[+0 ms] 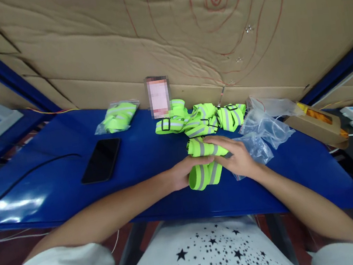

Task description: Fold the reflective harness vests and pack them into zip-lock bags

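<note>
Between my two hands is a folded neon-yellow reflective strap (202,176) with grey stripes, just above the blue table. My left hand (185,171) grips it from the left side, thumb across the front. From the right, my right hand (237,154) is closed over the upper part of the bundle, fingers along its top. Loops of the strap hang below both hands. Just beyond lie more yellow reflective straps (201,120) with black buckles, loosely bunched on the table.
A bagged yellow strap (119,116) and a black phone (101,160) lie to the left. Clear plastic bags (267,128) and an open cardboard box (317,122) are at the right. A blurred card (159,96) leans on the cardboard wall (84,44). A black cable (30,174) crosses the blue table (146,154).
</note>
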Action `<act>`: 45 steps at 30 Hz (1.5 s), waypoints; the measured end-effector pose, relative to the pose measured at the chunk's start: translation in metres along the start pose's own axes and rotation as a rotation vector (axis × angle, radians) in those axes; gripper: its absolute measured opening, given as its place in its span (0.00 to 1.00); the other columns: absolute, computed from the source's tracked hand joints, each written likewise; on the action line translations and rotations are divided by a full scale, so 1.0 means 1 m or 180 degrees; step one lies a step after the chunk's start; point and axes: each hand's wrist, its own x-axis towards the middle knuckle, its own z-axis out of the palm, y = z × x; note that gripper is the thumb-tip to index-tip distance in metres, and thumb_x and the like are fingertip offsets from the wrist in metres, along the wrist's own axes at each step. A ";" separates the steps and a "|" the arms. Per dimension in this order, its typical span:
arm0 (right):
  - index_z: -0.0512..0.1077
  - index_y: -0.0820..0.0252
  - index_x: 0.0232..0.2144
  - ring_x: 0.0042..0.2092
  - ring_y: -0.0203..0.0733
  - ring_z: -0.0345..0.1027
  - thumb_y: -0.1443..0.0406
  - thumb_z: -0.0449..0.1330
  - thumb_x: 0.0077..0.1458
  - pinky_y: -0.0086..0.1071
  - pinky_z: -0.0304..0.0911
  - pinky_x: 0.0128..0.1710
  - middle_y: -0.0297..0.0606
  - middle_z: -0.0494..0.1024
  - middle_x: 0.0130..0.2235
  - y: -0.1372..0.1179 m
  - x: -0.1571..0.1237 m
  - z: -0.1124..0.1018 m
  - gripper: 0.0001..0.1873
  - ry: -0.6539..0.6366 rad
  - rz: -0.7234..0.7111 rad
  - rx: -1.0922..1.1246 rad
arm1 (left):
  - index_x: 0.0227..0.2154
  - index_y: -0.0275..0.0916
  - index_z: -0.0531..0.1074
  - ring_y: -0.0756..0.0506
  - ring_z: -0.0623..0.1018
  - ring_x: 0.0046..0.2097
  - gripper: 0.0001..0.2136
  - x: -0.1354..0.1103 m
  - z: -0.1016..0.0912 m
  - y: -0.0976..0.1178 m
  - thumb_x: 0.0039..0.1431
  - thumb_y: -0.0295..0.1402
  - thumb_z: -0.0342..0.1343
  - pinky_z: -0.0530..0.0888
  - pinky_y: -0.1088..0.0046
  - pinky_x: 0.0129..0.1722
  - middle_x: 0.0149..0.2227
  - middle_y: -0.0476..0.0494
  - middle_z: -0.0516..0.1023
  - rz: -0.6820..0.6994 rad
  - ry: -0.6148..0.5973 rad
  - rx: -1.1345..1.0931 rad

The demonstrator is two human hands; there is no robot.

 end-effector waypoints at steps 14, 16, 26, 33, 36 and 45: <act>0.71 0.49 0.60 0.59 0.47 0.73 0.65 0.61 0.63 0.46 0.71 0.60 0.39 0.78 0.57 0.002 -0.001 0.001 0.24 -0.0011 0.0119 0.0014 | 0.34 0.35 0.80 0.45 0.80 0.34 0.17 0.002 -0.004 0.000 0.42 0.33 0.76 0.75 0.68 0.37 0.33 0.44 0.82 -0.0121 0.0108 0.0051; 0.71 0.49 0.60 0.59 0.47 0.73 0.64 0.61 0.63 0.45 0.71 0.60 0.40 0.78 0.57 0.002 -0.001 0.000 0.23 -0.0031 0.0175 -0.0031 | 0.34 0.34 0.80 0.46 0.79 0.33 0.16 0.002 -0.004 0.000 0.42 0.34 0.75 0.74 0.68 0.37 0.33 0.45 0.82 -0.0109 0.0145 0.0088; 0.71 0.48 0.59 0.59 0.46 0.73 0.67 0.62 0.62 0.48 0.71 0.61 0.38 0.78 0.57 -0.003 0.000 0.000 0.24 0.0201 -0.0115 0.0067 | 0.37 0.35 0.79 0.44 0.80 0.37 0.28 -0.002 -0.005 0.002 0.33 0.43 0.80 0.74 0.67 0.43 0.36 0.43 0.83 0.0273 -0.0241 0.0021; 0.68 0.42 0.62 0.64 0.47 0.67 0.71 0.59 0.62 0.52 0.64 0.65 0.34 0.76 0.60 -0.008 0.003 -0.014 0.29 0.0095 -0.0799 -0.0513 | 0.47 0.37 0.77 0.38 0.80 0.48 0.33 -0.010 -0.005 0.015 0.40 0.50 0.76 0.73 0.63 0.50 0.44 0.39 0.83 0.0558 -0.0762 -0.0206; 0.66 0.46 0.62 0.65 0.49 0.65 0.70 0.59 0.61 0.53 0.62 0.65 0.38 0.74 0.61 -0.005 0.004 -0.014 0.29 -0.0158 -0.0806 -0.0776 | 0.45 0.35 0.78 0.42 0.81 0.42 0.22 -0.008 -0.003 0.019 0.46 0.34 0.72 0.75 0.65 0.47 0.41 0.41 0.83 0.0446 -0.0589 -0.0242; 0.63 0.52 0.63 0.67 0.53 0.61 0.59 0.66 0.59 0.51 0.61 0.66 0.49 0.67 0.64 0.001 0.001 -0.004 0.32 0.0264 0.0078 -0.0451 | 0.38 0.37 0.77 0.46 0.79 0.34 0.25 0.004 -0.004 0.020 0.30 0.15 0.62 0.72 0.72 0.33 0.33 0.49 0.82 0.0749 0.0237 0.0489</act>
